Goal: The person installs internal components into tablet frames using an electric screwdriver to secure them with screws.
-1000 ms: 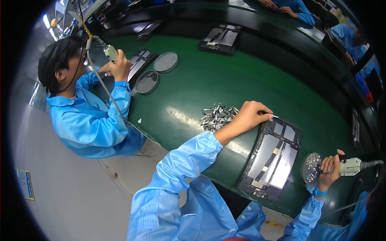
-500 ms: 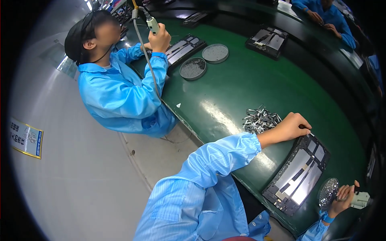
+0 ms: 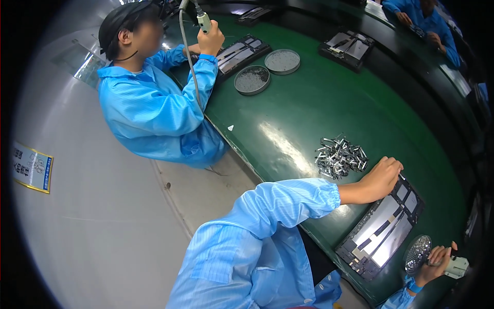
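An opened tablet [image 3: 383, 232] with silver battery panels and dark flat cables lies aslant on the green bench in front of me. My left hand [image 3: 382, 179] bends over its far end with curled fingers; whatever they pinch is hidden. Just left of this hand sits a pile of small metal parts [image 3: 340, 157]. At the right edge my right hand [image 3: 433, 267] is closed round a pale electric screwdriver [image 3: 456, 268], some fingers raised. A round dish of small shiny screws [image 3: 417, 254] is beside that hand, next to the tablet.
A co-worker in blue [image 3: 154, 110] at left holds another electric screwdriver [image 3: 204, 22] over a second tablet [image 3: 242, 55]. Two round dishes [image 3: 252, 80] stand near them. Another opened tablet [image 3: 347, 49] lies far off. A small white scrap [image 3: 230, 127] is by the bench edge.
The view has shifted slightly. My left hand has turned more over the tablet's far end, its fingers now pointing away. My right hand still holds the screwdriver.
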### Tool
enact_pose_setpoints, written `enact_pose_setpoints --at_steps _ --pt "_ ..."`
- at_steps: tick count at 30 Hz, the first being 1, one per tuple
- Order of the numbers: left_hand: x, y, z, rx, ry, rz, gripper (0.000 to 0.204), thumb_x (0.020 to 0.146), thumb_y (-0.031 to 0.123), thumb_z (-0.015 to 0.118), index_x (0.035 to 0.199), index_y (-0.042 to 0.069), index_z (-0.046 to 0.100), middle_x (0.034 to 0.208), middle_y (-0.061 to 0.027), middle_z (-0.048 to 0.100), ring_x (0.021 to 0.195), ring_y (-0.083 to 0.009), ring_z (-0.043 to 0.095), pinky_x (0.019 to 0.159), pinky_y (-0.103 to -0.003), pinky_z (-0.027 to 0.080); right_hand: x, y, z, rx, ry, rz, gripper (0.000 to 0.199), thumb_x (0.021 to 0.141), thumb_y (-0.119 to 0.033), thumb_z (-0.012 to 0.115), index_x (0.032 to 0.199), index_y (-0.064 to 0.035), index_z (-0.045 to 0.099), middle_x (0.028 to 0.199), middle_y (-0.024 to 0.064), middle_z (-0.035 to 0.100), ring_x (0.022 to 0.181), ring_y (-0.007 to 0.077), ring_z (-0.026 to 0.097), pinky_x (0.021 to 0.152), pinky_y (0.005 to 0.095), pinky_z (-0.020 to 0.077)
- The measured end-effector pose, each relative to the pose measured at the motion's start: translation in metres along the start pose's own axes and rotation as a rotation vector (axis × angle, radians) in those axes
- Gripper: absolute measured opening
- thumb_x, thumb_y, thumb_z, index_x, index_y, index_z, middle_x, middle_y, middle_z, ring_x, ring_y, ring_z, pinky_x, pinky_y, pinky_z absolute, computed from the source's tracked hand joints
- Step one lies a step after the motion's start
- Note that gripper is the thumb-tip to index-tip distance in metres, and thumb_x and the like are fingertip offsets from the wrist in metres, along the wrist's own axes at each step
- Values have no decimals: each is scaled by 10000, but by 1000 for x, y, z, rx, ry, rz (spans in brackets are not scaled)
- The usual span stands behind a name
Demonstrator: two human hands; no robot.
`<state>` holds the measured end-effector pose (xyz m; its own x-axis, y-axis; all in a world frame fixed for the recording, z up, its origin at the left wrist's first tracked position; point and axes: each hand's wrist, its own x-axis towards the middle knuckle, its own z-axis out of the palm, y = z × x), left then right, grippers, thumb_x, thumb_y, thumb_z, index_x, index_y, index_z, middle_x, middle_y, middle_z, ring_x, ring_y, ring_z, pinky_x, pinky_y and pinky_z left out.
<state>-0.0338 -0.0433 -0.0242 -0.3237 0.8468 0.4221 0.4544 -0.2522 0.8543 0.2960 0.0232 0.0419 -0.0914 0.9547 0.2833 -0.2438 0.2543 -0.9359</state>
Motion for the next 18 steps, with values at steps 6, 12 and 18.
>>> enact_pose_setpoints --at_steps 6,12,18 --pt "-3 -2 4 -5 -22 58 182 943 13 467 1039 -92 582 1015 -240 603 965 -399 550 893 -464 457 -1 -3 3 -1 21 -9 316 1032 -147 432 1283 45 443 579 -31 286 492 58 286 509 227 304" --pt "-7 -2 1 -8 -122 99 175 907 -24 488 1030 -87 596 1021 -227 611 963 -389 557 884 -447 471 -2 1 9 19 -20 -13 338 1021 -155 448 1288 51 440 579 -30 297 490 58 297 503 225 304" --pt "-35 20 -6 -57 -167 49 175 902 -14 505 1020 -77 618 993 -218 626 981 -389 567 887 -444 476 -8 -1 14 13 -31 -4 358 1019 -164 441 1299 59 430 584 -28 287 489 56 289 489 220 303"
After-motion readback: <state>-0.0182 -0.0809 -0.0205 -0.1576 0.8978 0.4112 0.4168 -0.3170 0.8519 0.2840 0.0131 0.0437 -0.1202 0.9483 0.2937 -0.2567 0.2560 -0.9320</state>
